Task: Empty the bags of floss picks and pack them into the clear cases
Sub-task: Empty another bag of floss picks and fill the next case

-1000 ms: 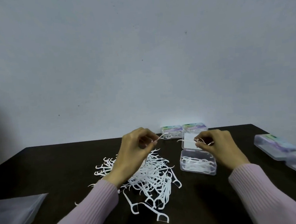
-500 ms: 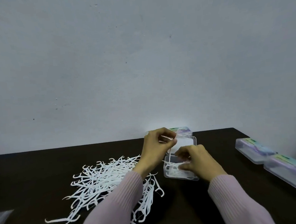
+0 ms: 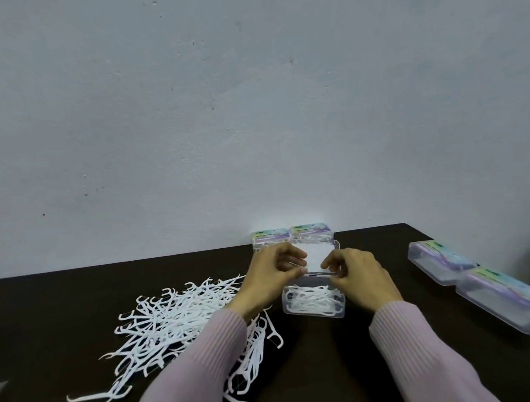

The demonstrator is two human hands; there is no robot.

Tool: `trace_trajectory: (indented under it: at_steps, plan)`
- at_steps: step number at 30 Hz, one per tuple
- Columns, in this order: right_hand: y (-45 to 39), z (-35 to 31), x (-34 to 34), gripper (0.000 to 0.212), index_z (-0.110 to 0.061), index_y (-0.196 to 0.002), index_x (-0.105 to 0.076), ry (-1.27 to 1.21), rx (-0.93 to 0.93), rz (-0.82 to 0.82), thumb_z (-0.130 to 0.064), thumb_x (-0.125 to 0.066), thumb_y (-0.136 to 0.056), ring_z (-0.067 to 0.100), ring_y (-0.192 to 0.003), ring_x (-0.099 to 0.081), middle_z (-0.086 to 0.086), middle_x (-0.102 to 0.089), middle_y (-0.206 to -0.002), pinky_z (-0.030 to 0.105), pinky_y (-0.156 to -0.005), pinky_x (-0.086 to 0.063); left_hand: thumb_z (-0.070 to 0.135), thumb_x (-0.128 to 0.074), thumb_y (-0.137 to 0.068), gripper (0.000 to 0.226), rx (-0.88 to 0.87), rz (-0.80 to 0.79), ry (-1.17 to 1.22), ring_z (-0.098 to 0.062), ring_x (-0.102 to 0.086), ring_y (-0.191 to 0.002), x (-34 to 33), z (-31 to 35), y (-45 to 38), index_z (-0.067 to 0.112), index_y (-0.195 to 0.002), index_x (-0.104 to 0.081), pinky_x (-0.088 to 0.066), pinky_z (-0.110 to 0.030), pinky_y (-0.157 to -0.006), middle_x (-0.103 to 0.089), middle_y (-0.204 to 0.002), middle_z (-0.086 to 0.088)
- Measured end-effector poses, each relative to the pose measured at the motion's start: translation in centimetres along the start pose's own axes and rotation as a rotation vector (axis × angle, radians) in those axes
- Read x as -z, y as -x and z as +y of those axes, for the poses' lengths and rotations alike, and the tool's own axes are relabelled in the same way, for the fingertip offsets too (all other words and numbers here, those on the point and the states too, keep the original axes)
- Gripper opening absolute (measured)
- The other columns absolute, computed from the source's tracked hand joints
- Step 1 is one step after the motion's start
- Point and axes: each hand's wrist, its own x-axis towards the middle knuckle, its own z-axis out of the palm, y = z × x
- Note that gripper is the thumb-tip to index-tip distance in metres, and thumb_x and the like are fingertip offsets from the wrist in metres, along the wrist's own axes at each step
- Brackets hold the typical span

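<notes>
Over open case (image 3: pixel 314 304), both hands pinching lid (image 3: pixel 316 253) edge; picks (image 3: pixel 178 320) piled left

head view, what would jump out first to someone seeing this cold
Both hands, left hand and right hand, pinch the lid of the open clear case at centre, already holding floss picks. A big loose pile of white floss picks sprawls to its left on the dark table.

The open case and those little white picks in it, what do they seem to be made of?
The open case looks like clear, glossy hard plastic: the picks inside show through its walls, and its lid edge catches light. The floss picks look like matte white moulded plastic, thin and all one shape. The table looks like dark wood or laminate; I cannot tell which.
</notes>
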Motion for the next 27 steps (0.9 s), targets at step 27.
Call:
trace_trajectory:
  at_steps: [27]
  plan:
    - [-0.3, 0.7, 1.2, 0.011, -0.028, -0.081, -0.055, -0.087, 0.089, -0.202, -0.023, -0.061, -0.088, 0.003, -0.08, -0.052, -0.006, -0.057, -0.092, 0.019, -0.076, -0.043, 0.006, -0.075, -0.076, 0.03, 0.084, -0.267, -0.137, 0.001, -0.063, -0.063, 2.6, -0.5, 0.4, 0.011, -0.104, -0.065, -0.045, -0.011, -0.062, -0.073, -0.08, -0.002]
